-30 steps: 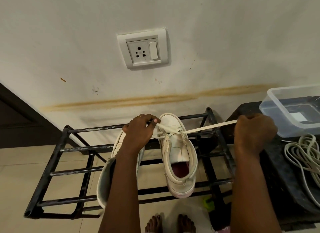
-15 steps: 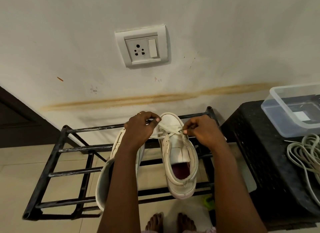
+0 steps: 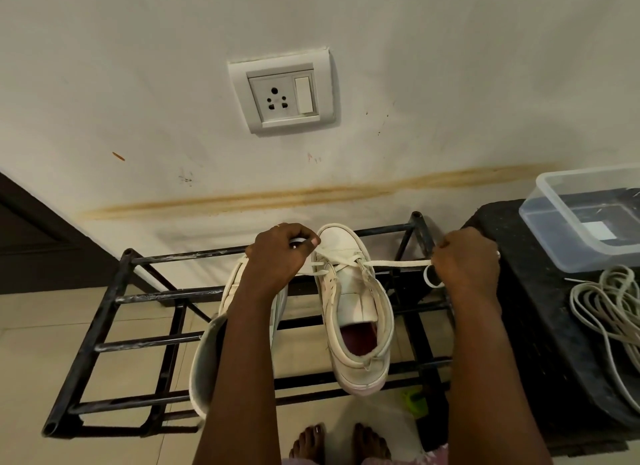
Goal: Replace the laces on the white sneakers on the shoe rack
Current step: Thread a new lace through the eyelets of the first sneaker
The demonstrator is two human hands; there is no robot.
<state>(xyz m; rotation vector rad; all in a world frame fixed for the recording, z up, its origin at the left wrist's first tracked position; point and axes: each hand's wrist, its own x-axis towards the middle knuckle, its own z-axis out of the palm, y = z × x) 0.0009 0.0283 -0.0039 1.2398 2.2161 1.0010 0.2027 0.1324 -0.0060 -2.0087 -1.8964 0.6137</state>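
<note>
White sneaker (image 3: 353, 312) lies on the top bars of the black shoe rack (image 3: 114, 298), long axis front-to-back, toe to the wall, heel opening toward the person. Right hand (image 3: 465, 264) is fisted round the lace (image 3: 394, 264), which is taut to the right. Left hand (image 3: 277, 257) is curled, pinching the lace's other end by the toe. Stained wall with socket (image 3: 282, 96), tiled floor.

- Two white sneakers (image 3: 353, 312) (image 3: 202, 360)
- One black shoe rack (image 3: 138, 296)
- One lace (image 3: 394, 264) threaded in a sneaker
- Two hands (image 3: 277, 257) (image 3: 467, 267)
- Two bare feet (image 3: 308, 444) (image 3: 370, 444)
- One dark worktop (image 3: 519, 291)
- One clear plastic tub (image 3: 588, 222)
- One bundle of white cord (image 3: 609, 309)
- One wall socket (image 3: 273, 97) with one switch (image 3: 303, 94)
- One small green thing (image 3: 414, 397) on the floor
</note>
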